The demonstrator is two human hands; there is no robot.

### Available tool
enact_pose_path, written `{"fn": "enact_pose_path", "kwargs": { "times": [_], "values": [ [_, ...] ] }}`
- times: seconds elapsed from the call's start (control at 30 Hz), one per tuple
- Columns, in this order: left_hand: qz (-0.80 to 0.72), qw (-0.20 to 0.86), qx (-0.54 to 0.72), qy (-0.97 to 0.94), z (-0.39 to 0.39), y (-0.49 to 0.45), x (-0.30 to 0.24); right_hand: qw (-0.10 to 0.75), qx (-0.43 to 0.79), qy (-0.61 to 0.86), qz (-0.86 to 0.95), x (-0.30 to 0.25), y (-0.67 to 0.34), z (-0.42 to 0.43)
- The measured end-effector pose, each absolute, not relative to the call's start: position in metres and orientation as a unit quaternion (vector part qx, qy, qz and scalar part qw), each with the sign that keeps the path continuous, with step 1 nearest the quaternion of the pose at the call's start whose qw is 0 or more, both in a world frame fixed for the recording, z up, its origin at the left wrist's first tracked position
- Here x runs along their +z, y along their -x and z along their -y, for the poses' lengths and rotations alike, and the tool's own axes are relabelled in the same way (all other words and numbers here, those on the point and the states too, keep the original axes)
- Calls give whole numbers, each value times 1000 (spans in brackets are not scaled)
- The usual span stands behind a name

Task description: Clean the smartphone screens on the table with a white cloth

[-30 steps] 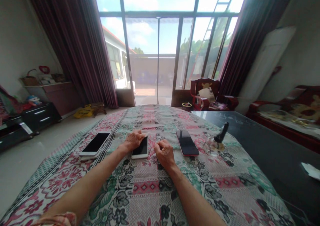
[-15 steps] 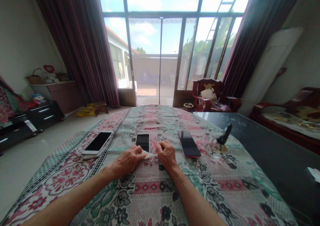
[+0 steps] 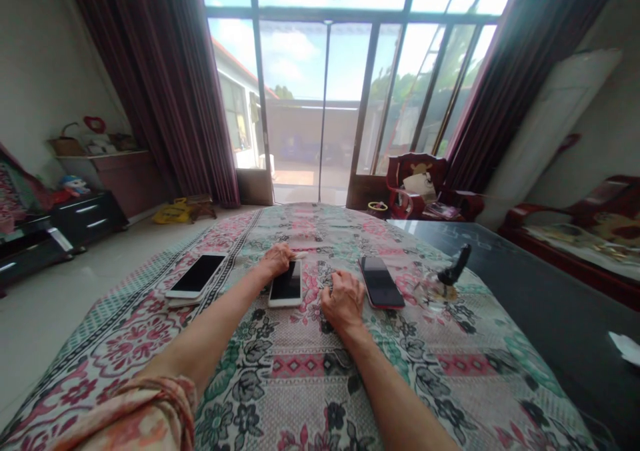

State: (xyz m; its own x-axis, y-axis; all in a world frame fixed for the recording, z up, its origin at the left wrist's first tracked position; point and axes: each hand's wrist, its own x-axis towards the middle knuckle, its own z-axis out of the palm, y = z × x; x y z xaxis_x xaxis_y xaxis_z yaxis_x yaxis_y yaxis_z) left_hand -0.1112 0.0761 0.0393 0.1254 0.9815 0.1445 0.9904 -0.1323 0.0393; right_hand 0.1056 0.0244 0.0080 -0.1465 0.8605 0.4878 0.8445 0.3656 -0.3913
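Note:
Three phones lie on a floral cloth (image 3: 300,384). My left hand (image 3: 277,260) rests at the far end of the middle white phone (image 3: 287,284), fingers pinched on a small white wipe (image 3: 299,256) pressed to the phone's top edge. My right hand (image 3: 343,300) lies curled in a loose fist on the cloth between the middle phone and the red phone (image 3: 381,282); I see nothing in it. A white phone (image 3: 197,275) sits apart to the left on a small white sheet.
A glass bottle with a black spray top (image 3: 443,283) stands right of the red phone. The dark glossy table (image 3: 550,318) shows beyond the cloth, with a white scrap (image 3: 627,348) at its right. A red chair (image 3: 415,188), curtains and glass doors stand behind.
My left hand has gone from the near end of the middle phone to its far end with the wipe. My right hand let go of the wipe and settled on the cloth.

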Motion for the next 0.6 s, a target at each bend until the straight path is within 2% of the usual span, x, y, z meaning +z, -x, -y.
{"fn": "enact_pose_path", "kwargs": {
  "times": [0.13,0.47,0.6],
  "values": [
    [672,58,-70,735,-64,106,35,285,-9,580,763,5,-107,-25],
    [634,88,-49,767,-1,91,44,285,-15,579,764,7,-108,-22],
    [555,68,-80,825,38,86,39,296,-6,576,762,6,-109,-24]
  ]
}}
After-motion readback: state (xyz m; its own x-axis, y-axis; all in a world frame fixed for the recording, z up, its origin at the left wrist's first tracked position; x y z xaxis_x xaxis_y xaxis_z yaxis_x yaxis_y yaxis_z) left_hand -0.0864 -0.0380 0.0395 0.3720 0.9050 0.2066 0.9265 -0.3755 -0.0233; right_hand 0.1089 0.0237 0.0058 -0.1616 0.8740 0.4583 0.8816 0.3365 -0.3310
